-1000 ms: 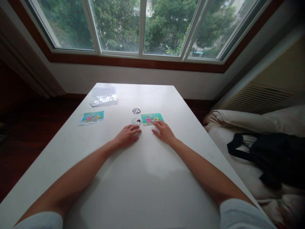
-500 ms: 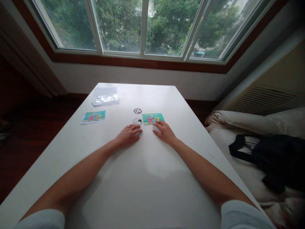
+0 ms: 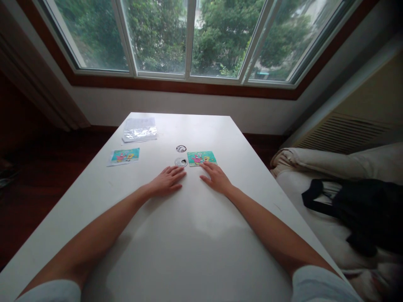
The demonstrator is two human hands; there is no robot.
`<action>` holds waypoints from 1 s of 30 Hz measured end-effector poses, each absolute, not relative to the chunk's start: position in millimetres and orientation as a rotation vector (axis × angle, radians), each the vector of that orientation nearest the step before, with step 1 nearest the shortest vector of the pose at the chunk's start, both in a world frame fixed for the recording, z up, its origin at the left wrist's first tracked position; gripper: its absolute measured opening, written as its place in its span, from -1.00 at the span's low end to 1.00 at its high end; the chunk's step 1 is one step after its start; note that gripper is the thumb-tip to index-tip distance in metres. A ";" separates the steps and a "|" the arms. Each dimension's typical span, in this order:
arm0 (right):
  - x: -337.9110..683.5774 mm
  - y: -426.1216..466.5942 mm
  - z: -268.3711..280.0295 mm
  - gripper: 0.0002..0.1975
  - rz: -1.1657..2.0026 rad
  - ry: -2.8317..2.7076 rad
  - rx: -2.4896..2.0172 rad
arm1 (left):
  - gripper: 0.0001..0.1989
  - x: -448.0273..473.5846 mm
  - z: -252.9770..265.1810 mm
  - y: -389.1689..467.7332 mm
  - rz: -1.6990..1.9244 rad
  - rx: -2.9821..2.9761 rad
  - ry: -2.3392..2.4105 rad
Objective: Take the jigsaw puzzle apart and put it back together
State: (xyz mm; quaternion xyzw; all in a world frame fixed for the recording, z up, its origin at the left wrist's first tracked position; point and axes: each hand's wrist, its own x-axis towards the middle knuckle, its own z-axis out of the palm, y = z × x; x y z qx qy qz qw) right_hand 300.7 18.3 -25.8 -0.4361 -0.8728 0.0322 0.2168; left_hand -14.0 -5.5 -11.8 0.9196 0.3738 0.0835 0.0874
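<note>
My left hand (image 3: 168,180) lies open on the white table (image 3: 195,235), its fingertips just below a round black-and-white piece (image 3: 180,162). Another round black-and-white piece (image 3: 181,149) lies a little farther back. Beside them is a rectangular, brightly coloured cartoon picture (image 3: 201,157) on a turquoise ground, with a pink and a yellow figure. My right hand (image 3: 216,178) is open too, its fingertips at the lower edge of this picture, touching or nearly so. Neither hand grips anything.
At the left of the table lies a paper sheet (image 3: 124,156) with a similar cartoon. Behind it is a clear plastic sleeve (image 3: 140,131) with papers. On the right, a dark bag or cloth (image 3: 368,209) rests on a cream sofa (image 3: 333,159). A window stands beyond the table.
My left hand has drawn slightly left and its fingers lie flatter. My right hand has shifted a little back from the picture. The view has tilted slightly up.
</note>
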 end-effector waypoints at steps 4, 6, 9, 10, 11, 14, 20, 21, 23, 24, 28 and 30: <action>298.8 19.3 -25.9 -0.50 0.065 -2.418 -1.260 | -0.39 -13.6 -14.4 -7.1 0.221 2.741 1.142; 298.5 19.7 -25.8 -0.53 0.045 -2.427 -1.276 | -0.39 -12.4 -15.9 -11.5 0.228 2.742 1.178; 298.9 19.7 -26.4 -0.52 0.017 -2.445 -1.288 | -0.43 -12.9 -17.8 -19.4 0.287 2.735 1.305; 299.1 19.8 -26.8 -0.51 0.011 -2.453 -1.291 | -0.45 -14.1 -18.3 -21.4 0.312 2.725 1.367; 299.1 20.0 -27.3 -0.50 0.007 -2.464 -1.295 | -0.46 -15.7 -18.6 -22.8 0.332 2.711 1.426; 298.3 21.7 -28.8 -0.47 -0.011 -2.504 -1.313 | -0.46 -21.8 -19.0 -23.3 0.356 2.680 1.518; 293.2 23.0 -24.9 -0.44 -0.037 -2.541 -1.380 | -0.42 -28.2 -18.4 -21.7 0.328 2.651 1.523; 292.0 21.4 -22.5 -0.43 -0.038 -2.542 -1.384 | -0.40 -28.4 -17.9 -22.3 0.317 2.649 1.519; 288.7 16.2 -16.8 -0.38 -0.053 -2.546 -1.369 | -0.36 -29.1 -16.7 -23.5 0.287 2.654 1.483; 286.4 13.0 -13.8 -0.35 -0.067 -2.553 -1.347 | -0.33 -29.5 -16.0 -24.1 0.269 2.660 1.456; 272.8 3.0 -7.1 -0.37 -0.037 -2.697 -1.206 | -0.27 -30.9 -13.6 -24.9 0.207 2.663 1.387; 265.2 2.3 -7.9 -0.37 -0.013 -2.728 -1.211 | -0.26 -31.1 -12.4 -24.9 0.193 2.658 1.387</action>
